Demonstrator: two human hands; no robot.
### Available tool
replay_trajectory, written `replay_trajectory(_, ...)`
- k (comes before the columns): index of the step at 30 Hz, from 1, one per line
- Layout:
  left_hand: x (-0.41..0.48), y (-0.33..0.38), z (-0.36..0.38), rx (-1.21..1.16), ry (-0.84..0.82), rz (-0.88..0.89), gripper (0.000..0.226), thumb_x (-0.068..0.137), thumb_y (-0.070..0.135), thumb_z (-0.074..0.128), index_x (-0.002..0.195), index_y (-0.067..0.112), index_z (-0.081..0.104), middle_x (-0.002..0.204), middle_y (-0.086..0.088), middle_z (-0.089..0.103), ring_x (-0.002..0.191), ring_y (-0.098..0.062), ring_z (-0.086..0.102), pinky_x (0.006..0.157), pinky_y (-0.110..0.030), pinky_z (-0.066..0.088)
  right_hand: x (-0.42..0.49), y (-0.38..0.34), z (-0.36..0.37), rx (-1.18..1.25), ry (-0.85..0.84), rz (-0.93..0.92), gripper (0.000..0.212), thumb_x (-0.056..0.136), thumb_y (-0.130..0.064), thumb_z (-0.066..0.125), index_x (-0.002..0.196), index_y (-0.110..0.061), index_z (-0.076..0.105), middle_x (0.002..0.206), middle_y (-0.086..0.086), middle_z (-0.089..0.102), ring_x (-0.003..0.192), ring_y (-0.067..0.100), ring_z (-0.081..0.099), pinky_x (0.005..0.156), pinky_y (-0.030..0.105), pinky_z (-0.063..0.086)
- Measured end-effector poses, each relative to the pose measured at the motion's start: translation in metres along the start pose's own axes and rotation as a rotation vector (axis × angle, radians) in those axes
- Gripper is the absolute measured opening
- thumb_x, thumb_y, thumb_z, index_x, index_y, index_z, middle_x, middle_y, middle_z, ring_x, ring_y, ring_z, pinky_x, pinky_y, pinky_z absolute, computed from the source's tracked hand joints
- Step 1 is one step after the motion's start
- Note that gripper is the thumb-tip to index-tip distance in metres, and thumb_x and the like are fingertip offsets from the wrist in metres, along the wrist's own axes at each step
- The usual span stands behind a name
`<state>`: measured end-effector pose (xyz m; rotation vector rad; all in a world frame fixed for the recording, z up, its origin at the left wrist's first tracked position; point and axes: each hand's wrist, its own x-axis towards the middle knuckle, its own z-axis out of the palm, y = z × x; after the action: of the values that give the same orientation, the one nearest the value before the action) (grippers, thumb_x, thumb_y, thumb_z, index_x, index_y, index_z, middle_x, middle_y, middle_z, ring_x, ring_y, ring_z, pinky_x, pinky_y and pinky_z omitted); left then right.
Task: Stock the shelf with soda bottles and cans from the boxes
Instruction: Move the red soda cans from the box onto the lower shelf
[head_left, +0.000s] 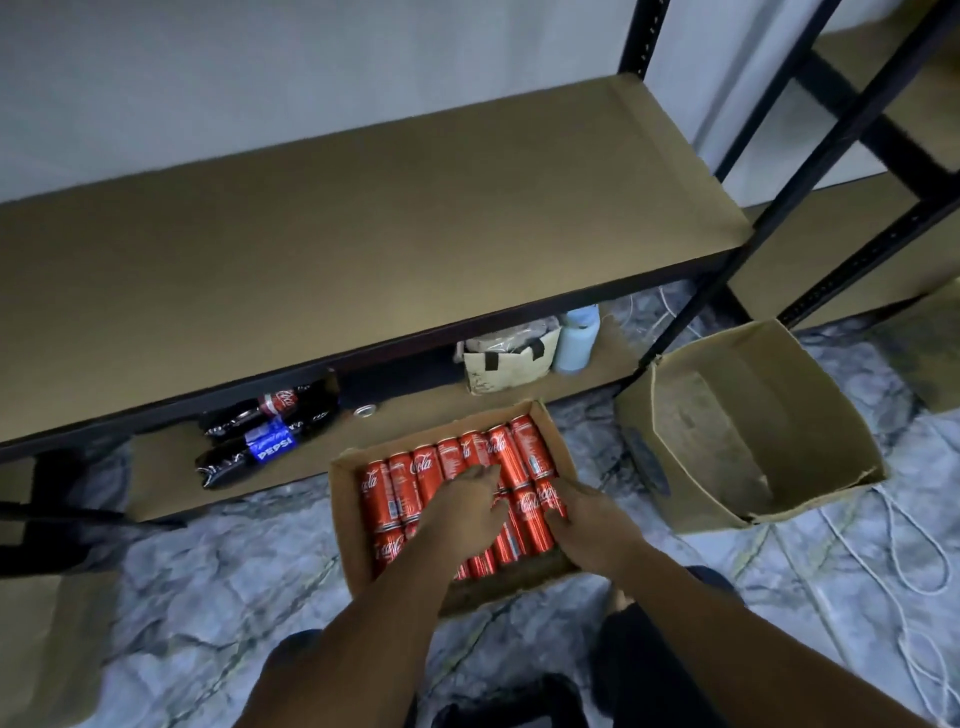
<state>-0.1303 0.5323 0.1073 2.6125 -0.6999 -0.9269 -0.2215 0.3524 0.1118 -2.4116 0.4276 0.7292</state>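
A low cardboard box (344, 506) on the floor holds several red Coca-Cola cans (511, 452) lying on their sides in rows. My left hand (465, 506) lies over the cans in the middle of the box, fingers reaching onto them. My right hand (587, 522) is at the box's right side, fingers curled against a can there; whether it grips one is unclear. The brown shelf board (363, 234) above is bare. On the bottom shelf board (171, 467) lie dark soda bottles, a Coca-Cola one (280, 402) and a Pepsi one (260, 447).
An open cardboard box (748, 431) stands tilted on the floor to the right. A beige bag (511, 358) and a pale blue bottle (576, 338) sit on the bottom shelf. Black shelf uprights (769, 171) rise at right. White cords (904, 551) lie on the marbled floor.
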Motion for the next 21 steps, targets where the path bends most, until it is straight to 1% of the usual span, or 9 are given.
replay_trajectory(3, 0.034, -0.034, 0.039, -0.009, -0.009, -0.01, 0.065, 0.104, 0.045, 0.046, 0.16, 0.021, 0.024, 0.166, -0.005, 0.028, 0.151, -0.027, 0.03, 0.12, -0.045, 0.034, 0.041, 0.008, 0.037, -0.045, -0.026, 0.022, 0.05, 0.103, -0.047, 0.04, 0.149, -0.028, 0.036, 0.142, 0.001, 0.056, 0.125, 0.023, 0.058, 0.107, 0.047, 0.047)
replay_trajectory(5, 0.057, -0.055, 0.065, -0.009, 0.0, 0.004, 0.065, 0.104, 0.044, 0.047, 0.16, 0.021, 0.024, 0.164, -0.006, 0.031, 0.149, -0.027, 0.034, 0.119, -0.042, 0.036, 0.072, 0.018, 0.065, -0.102, -0.067, 0.02, 0.055, 0.101, -0.051, 0.039, 0.152, -0.03, 0.031, 0.146, 0.0, 0.053, 0.13, 0.023, 0.054, 0.11, 0.049, 0.043)
replay_trajectory(7, 0.079, -0.073, 0.089, 0.005, 0.012, 0.012, 0.065, 0.104, 0.042, 0.048, 0.16, 0.021, 0.024, 0.165, -0.006, 0.03, 0.148, -0.027, 0.035, 0.119, -0.042, 0.035, 0.101, 0.028, 0.093, -0.116, -0.128, 0.028, 0.064, 0.096, -0.059, 0.036, 0.152, -0.029, 0.032, 0.15, 0.0, 0.049, 0.134, 0.023, 0.051, 0.113, 0.05, 0.041)
replay_trajectory(9, 0.099, -0.089, 0.114, 0.022, 0.018, 0.022, 0.065, 0.104, 0.041, 0.048, 0.16, 0.021, 0.024, 0.165, -0.006, 0.028, 0.148, -0.028, 0.034, 0.119, -0.042, 0.034, 0.128, 0.043, 0.119, -0.103, -0.144, 0.055, 0.068, 0.092, -0.062, 0.036, 0.15, -0.026, 0.036, 0.147, 0.002, 0.051, 0.132, 0.026, 0.053, 0.112, 0.05, 0.042)
replay_trajectory(12, 0.12, -0.11, 0.144, 0.046, 0.03, 0.06, 0.064, 0.103, 0.039, 0.05, 0.159, 0.018, 0.028, 0.162, -0.008, 0.035, 0.144, -0.028, 0.04, 0.116, -0.04, 0.038, 0.154, 0.057, 0.146, -0.077, -0.106, 0.097, 0.066, 0.088, -0.06, 0.045, 0.145, -0.026, 0.041, 0.142, 0.003, 0.055, 0.125, 0.026, 0.057, 0.107, 0.052, 0.045)
replay_trajectory(15, 0.129, -0.119, 0.158, 0.072, 0.044, 0.081, 0.064, 0.103, 0.038, 0.051, 0.159, 0.016, 0.029, 0.159, -0.01, 0.038, 0.142, -0.03, 0.042, 0.114, -0.042, 0.04, 0.165, 0.059, 0.158, -0.102, -0.077, 0.124, 0.06, 0.093, -0.046, 0.054, 0.147, -0.023, 0.04, 0.142, 0.006, 0.053, 0.125, 0.028, 0.057, 0.108, 0.052, 0.045)
replay_trajectory(17, 0.13, -0.121, 0.162, 0.088, 0.058, 0.094, 0.065, 0.103, 0.039, 0.051, 0.159, 0.016, 0.028, 0.16, -0.012, 0.036, 0.142, -0.032, 0.042, 0.115, -0.042, 0.04, 0.164, 0.059, 0.161, -0.107, -0.038, 0.151, 0.058, 0.094, -0.042, 0.055, 0.146, -0.022, 0.041, 0.141, 0.008, 0.054, 0.123, 0.029, 0.058, 0.106, 0.052, 0.046)
replay_trajectory(21, 0.109, -0.115, 0.164, 0.081, 0.144, 0.134, 0.065, 0.102, 0.039, 0.051, 0.159, 0.016, 0.028, 0.161, -0.012, 0.035, 0.145, -0.031, 0.038, 0.117, -0.043, 0.037, 0.14, 0.054, 0.163, -0.068, 0.035, 0.148, 0.053, 0.095, -0.039, 0.056, 0.143, -0.02, 0.046, 0.137, 0.011, 0.058, 0.119, 0.029, 0.061, 0.105, 0.049, 0.048)
